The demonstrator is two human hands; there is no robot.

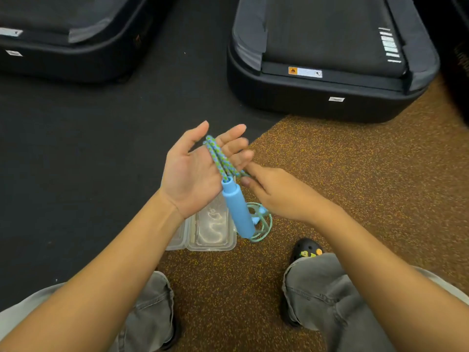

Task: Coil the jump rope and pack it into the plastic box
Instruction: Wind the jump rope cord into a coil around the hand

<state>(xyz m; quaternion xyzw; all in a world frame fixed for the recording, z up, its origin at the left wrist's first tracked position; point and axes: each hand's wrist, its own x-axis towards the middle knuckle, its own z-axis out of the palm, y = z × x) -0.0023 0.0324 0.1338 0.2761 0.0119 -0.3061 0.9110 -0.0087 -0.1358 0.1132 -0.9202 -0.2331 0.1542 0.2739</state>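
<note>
My left hand (195,168) is held palm up with its fingers spread. The blue-green braided jump rope (217,156) loops between its thumb and fingers. One blue handle (238,212) hangs down from the loops below the palm. My right hand (276,191) pinches the rope just right of the left palm. More rope lies in loose loops (264,224) on the floor beneath. The clear plastic box (215,229) lies open on the floor under my hands, with its lid (179,237) to its left.
Two dark treadmill ends stand ahead, one at upper left (63,47) and one at upper right (330,72). The floor is black mat on the left and speckled brown rubber on the right. My knees and a black clog (307,251) are at the bottom.
</note>
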